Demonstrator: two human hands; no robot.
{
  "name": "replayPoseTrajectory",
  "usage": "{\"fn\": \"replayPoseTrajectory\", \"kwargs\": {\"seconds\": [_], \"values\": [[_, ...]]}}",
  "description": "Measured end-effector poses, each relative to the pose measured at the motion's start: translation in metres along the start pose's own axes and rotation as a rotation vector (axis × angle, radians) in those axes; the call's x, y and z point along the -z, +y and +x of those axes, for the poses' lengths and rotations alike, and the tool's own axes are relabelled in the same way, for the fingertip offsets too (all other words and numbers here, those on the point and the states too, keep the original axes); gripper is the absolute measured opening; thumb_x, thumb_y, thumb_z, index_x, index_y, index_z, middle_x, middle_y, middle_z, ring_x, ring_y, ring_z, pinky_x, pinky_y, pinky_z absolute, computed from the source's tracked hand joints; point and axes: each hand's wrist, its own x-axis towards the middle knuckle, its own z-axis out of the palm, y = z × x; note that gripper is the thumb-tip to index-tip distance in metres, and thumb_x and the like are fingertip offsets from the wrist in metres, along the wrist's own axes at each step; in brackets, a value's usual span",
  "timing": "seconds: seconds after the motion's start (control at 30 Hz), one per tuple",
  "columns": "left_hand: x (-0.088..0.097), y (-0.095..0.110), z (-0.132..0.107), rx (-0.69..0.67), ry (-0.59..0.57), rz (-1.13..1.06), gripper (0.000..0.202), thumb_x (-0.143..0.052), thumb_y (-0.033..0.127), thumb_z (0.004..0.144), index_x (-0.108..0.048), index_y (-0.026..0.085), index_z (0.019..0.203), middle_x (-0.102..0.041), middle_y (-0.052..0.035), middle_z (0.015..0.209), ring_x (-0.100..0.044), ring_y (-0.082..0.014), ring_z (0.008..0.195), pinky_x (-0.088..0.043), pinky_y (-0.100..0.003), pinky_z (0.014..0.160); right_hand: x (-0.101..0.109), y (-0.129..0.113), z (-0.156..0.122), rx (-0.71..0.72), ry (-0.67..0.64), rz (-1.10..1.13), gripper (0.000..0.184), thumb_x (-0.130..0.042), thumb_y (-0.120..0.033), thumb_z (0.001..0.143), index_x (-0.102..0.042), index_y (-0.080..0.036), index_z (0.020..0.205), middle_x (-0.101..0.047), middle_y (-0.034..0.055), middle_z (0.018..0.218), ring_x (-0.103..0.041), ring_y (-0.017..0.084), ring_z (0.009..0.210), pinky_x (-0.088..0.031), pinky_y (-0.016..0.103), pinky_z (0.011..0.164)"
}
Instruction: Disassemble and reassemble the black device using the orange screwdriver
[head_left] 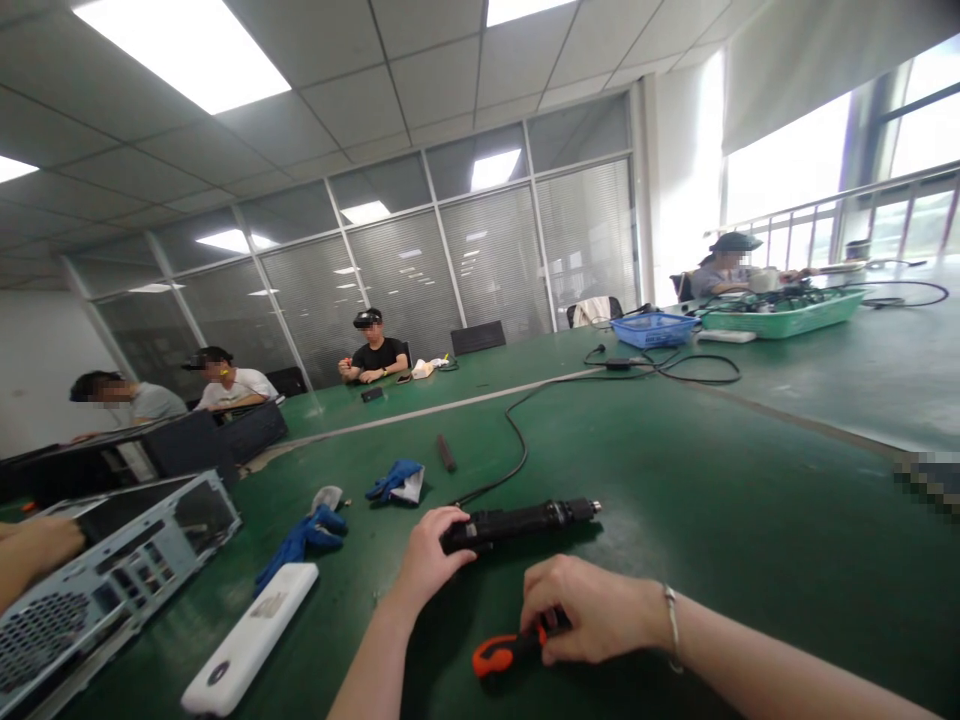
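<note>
My left hand [433, 552] is closed round the rear end of a black corded electric screwdriver [525, 522], which lies sideways with its metal tip to the right. The cord leaves its rear end and runs back over the green table. Nearer to me, my right hand [592, 610] grips a tool with an orange and black handle [499, 655] low over the tabletop. My fingers hide its other end, so its kind does not show.
Left lie a white oblong device [251, 640], blue gloves [307, 540] and an open computer case [127, 590] with another person's hand [37, 560] at it. A brown bar [446, 453] lies ahead. Blue [652, 330] and green baskets [787, 315] stand far right. Several people sit round the table.
</note>
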Motion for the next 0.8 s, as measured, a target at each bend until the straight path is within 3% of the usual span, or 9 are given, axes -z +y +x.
{"fn": "replayPoseTrajectory", "kwargs": {"seconds": [0.33,0.43,0.53,0.63,0.8], "values": [[-0.003,0.005,-0.002,0.033,-0.083,-0.084,0.05,-0.076,0.018,0.071,-0.063,0.024,0.118,-0.065,-0.0068,0.123,-0.058,-0.0263,0.117,-0.039,-0.043,0.106,-0.004,0.005,0.0,-0.009,0.035,0.064,0.043,-0.078,-0.044,0.066,-0.072,-0.021,0.102,-0.063,0.0028,0.093,-0.059,0.014,0.074,-0.046,0.021,0.063],[-0.003,0.004,-0.001,0.053,-0.103,-0.109,0.051,-0.078,0.015,0.068,-0.065,0.025,0.116,-0.066,-0.0046,0.123,-0.058,-0.0259,0.117,-0.038,-0.042,0.107,0.008,0.011,-0.002,-0.088,0.235,0.038,0.039,-0.072,-0.043,0.075,-0.07,-0.02,0.106,-0.063,0.0059,0.102,-0.06,0.017,0.089,-0.049,0.027,0.08],[-0.002,0.004,-0.001,0.059,-0.096,-0.144,0.053,-0.079,0.012,0.065,-0.067,0.025,0.115,-0.066,-0.0038,0.123,-0.057,-0.0254,0.118,-0.039,-0.041,0.107,0.02,0.033,-0.005,-0.212,0.443,-0.164,0.042,-0.068,-0.034,0.08,-0.064,-0.022,0.119,-0.06,0.0093,0.117,-0.055,0.024,0.108,-0.041,0.039,0.099],[-0.002,0.004,-0.001,0.062,-0.086,-0.154,0.053,-0.08,0.011,0.063,-0.068,0.025,0.113,-0.067,-0.0033,0.121,-0.058,-0.0253,0.118,-0.039,-0.041,0.108,0.025,0.057,-0.01,-0.266,0.412,-0.291,0.045,-0.061,-0.033,0.085,-0.057,-0.025,0.13,-0.058,0.0091,0.125,-0.052,0.026,0.115,-0.034,0.046,0.105],[-0.004,0.002,0.001,0.08,-0.089,-0.135,0.053,-0.081,0.011,0.062,-0.068,0.025,0.112,-0.068,-0.0035,0.119,-0.06,-0.0252,0.115,-0.04,-0.041,0.106,0.023,0.07,-0.008,-0.276,0.328,-0.231,0.042,-0.051,-0.035,0.09,-0.056,-0.024,0.13,-0.058,0.0082,0.127,-0.055,0.023,0.113,-0.04,0.04,0.102]]}}
